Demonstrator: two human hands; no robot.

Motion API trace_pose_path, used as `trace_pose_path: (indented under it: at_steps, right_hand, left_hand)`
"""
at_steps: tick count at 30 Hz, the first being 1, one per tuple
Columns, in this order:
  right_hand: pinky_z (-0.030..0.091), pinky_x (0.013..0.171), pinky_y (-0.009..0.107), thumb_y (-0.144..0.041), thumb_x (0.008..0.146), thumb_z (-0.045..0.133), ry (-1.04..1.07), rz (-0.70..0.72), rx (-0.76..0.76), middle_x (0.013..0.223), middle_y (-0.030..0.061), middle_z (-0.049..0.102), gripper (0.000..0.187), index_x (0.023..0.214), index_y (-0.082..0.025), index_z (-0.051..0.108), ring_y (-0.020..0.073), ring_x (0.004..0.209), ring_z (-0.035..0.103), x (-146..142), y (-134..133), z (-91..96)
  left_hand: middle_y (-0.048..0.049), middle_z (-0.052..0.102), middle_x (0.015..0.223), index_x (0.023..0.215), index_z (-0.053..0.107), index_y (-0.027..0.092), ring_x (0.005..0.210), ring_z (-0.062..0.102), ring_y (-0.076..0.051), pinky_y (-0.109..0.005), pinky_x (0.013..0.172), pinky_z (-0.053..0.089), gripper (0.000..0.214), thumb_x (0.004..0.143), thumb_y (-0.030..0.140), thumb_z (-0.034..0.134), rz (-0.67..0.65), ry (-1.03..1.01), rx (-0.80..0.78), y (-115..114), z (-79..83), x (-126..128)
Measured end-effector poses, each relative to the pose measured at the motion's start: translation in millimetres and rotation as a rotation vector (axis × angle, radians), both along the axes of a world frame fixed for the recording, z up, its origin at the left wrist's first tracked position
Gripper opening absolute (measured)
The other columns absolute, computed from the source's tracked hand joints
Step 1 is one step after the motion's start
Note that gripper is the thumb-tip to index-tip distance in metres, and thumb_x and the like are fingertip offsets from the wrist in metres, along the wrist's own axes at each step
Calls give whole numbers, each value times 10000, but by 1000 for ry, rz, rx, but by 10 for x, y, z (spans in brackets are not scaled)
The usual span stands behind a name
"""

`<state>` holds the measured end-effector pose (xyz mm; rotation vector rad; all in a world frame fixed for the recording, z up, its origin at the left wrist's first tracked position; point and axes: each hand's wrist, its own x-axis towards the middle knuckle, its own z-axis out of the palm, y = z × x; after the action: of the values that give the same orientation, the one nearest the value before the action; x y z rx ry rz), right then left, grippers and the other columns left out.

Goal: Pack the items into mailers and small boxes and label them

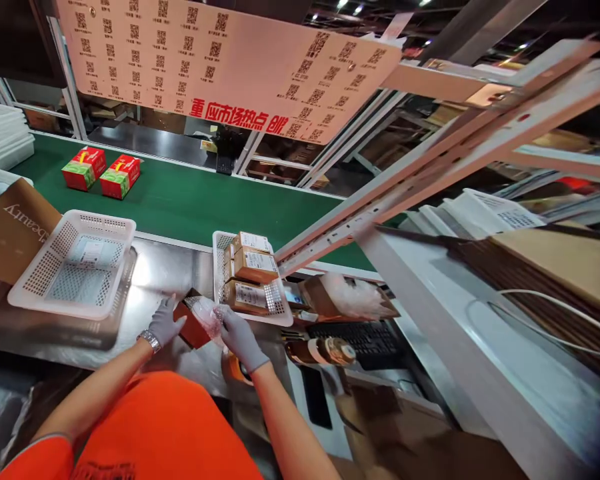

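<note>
View from the head camera, looking down on a packing station. Two white perforated plastic baskets stand on a steel worktop [170, 267]. The left basket [73, 263] holds only a flat printed sheet lying on its floor. The right basket [280, 313] holds a stack of small brown cartons [253, 267] with white labels on their upper faces, piled above the rim. In front of the right basket, both gloved hands meet on a small red-brown box [193, 327] partly covered by clear plastic wrap [206, 315]. The left hand [165, 322], a watch on its wrist, lies with curled fingers against the box's left side. The right hand [237, 333] closes its fingers on the wrap at the box's right end. The box rests low over the worktop; whether it touches the steel cannot be told. A brown paper bag [10, 230] with pale lettering lies just left of the left basket. Behind the worktop runs a green conveyor belt [205, 200] carrying two red-and-green boxes [103, 172] side by side at its far left. To the right of the baskets lie a black keyboard [365, 337], a roll of brown tape [325, 350] and an open carton of clear bags [353, 297]. Overhead hangs a pale board [220, 60] printed with rows of square codes and red characters. A white metal frame [430, 167] slants across the right, above flat cardboard [555, 267] and white cables.
</note>
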<state>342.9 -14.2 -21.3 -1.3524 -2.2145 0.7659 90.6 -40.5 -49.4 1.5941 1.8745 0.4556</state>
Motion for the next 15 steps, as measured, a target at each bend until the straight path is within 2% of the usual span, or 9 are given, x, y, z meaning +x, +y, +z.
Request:
trace_pose_path:
  at_steps: [3,6,8,10,12,15]
  right_hand:
    - [554,1139,441,-198,954,597,-147,74,3,1406,172,749,411,1348,-190,714,308,1306,702,-133,-102,96]
    - [550,1120,441,-317,899,737,-310,82,3,1482,224,680,576,1440,-146,640,353,1331,675,-301,-188,131]
    - [547,1108,435,-274,909,702,-347,112,-4,1459,225,690,555,1441,-132,628,349,1319,678,-381,-209,120]
    - [543,1095,427,-198,922,628,-338,131,-5,1447,209,703,512,1432,-143,630,331,1301,683,-409,-213,97]
    - [547,1064,417,-200,930,611,-313,115,-13,1425,196,718,509,1437,-156,624,318,1259,696,-398,-219,67]
    - [553,1020,415,-391,972,679,-287,124,-49,1319,175,760,469,1386,-171,658,321,1191,710,-376,-259,7]
  left_hand:
    - [-161,543,1723,1726,426,202,1561,563,-292,-409,1312,438,784,994,287,694,-58,-101,-37,32,-123,-13]
    - [-135,559,1718,1716,459,237,1544,583,-294,-426,1298,455,770,985,291,694,-74,-119,-30,-18,-226,-72]
    - [-130,598,1683,1695,494,230,1502,622,-286,-418,1272,477,723,999,308,672,-79,-106,-34,-48,-258,-128]
    - [-114,651,1632,1646,562,226,1464,649,-259,-388,1251,487,613,1042,319,605,-94,-109,-43,-46,-253,-174]
    - [-105,710,1562,1547,666,223,1423,675,-245,-366,1222,501,490,1093,338,520,-97,-110,-67,-14,-214,-189]
    - [-110,778,1449,1425,754,234,1333,726,-254,-365,1148,538,425,1112,339,487,-60,-45,-122,50,-129,-147]
